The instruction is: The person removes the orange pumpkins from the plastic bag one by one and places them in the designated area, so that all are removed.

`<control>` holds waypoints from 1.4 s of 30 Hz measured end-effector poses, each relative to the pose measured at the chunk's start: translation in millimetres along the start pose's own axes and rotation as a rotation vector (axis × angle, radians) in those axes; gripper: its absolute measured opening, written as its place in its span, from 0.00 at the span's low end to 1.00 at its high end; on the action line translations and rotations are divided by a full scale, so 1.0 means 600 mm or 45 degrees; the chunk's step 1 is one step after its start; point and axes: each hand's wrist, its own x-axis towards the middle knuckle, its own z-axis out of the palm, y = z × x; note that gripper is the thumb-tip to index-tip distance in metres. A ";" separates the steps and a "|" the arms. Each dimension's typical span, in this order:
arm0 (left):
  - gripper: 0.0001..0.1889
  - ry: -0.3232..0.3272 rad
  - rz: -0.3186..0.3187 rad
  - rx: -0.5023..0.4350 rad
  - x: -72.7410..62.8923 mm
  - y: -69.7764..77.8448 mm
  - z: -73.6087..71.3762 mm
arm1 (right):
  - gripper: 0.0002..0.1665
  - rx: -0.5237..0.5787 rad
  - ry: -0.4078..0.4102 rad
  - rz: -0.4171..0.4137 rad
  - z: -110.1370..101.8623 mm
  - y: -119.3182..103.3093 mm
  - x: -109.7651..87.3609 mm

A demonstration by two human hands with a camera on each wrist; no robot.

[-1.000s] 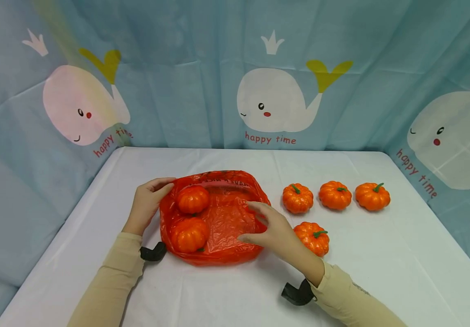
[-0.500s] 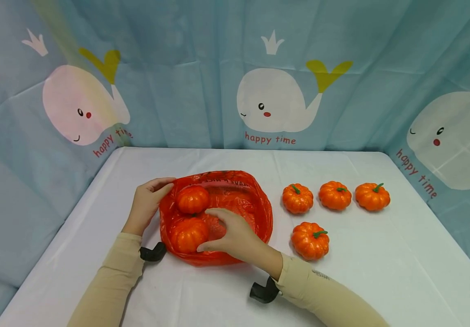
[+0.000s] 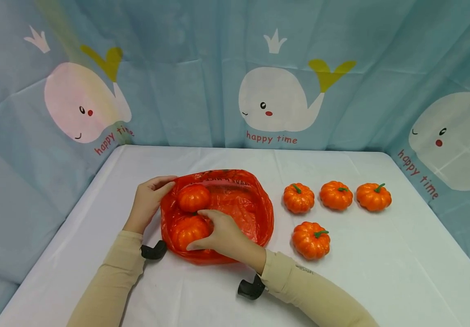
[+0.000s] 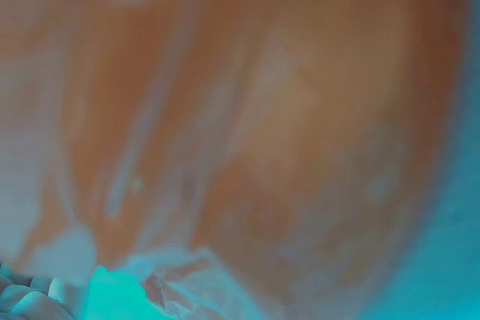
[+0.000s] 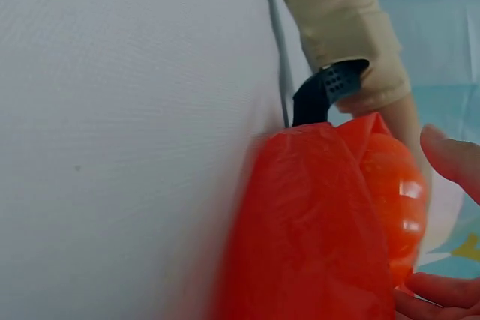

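Note:
A red plastic bag (image 3: pixel 239 204) lies spread open on the table, its mouth upward. Inside, at its left, sit two small orange pumpkins: a rear pumpkin (image 3: pixel 194 198) and a front pumpkin (image 3: pixel 187 232). My left hand (image 3: pixel 148 200) pinches the bag's left rim. In the left wrist view the bag (image 4: pixel 247 110) is a close blur, with some fingers at the lower left. My right hand (image 3: pixel 227 234) reaches into the bag, thumb and fingers spread around the front pumpkin's right side. In the right wrist view that pumpkin (image 5: pixel 394 192) shows beyond the bag's wall, a gap beside the thumb.
Right of the bag, three pumpkins stand in a back row: a left one (image 3: pixel 298 198), a middle one (image 3: pixel 336 195) and a right one (image 3: pixel 373 197). Another pumpkin (image 3: pixel 311 240) sits nearer. The white table (image 3: pixel 382 272) ends at a blue whale-print curtain (image 3: pixel 202 91).
My right hand has moved left from the bag's right side to the front pumpkin inside it. My left hand stays at the left rim. The pumpkins on the table have not moved.

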 end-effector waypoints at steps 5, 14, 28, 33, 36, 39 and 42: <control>0.24 0.007 0.006 0.004 0.000 0.000 -0.001 | 0.49 -0.011 -0.007 -0.003 0.007 0.000 0.006; 0.24 0.005 0.008 -0.013 -0.001 -0.003 -0.002 | 0.49 -0.044 -0.020 -0.024 0.016 0.002 0.012; 0.23 -0.007 0.008 -0.003 0.003 -0.004 -0.003 | 0.43 -0.056 -0.005 -0.046 0.007 0.012 0.015; 0.23 -0.002 0.015 0.000 0.004 -0.005 -0.003 | 0.45 -0.023 -0.002 -0.009 0.000 0.018 0.011; 0.24 -0.005 0.022 -0.002 0.006 -0.004 -0.003 | 0.44 0.024 0.009 -0.005 -0.006 0.022 0.006; 0.24 -0.012 0.020 0.000 0.005 -0.003 -0.003 | 0.40 0.076 0.030 -0.002 -0.011 0.028 0.003; 0.24 -0.017 0.013 0.001 0.004 -0.001 -0.002 | 0.38 0.104 0.062 -0.005 -0.016 0.031 0.001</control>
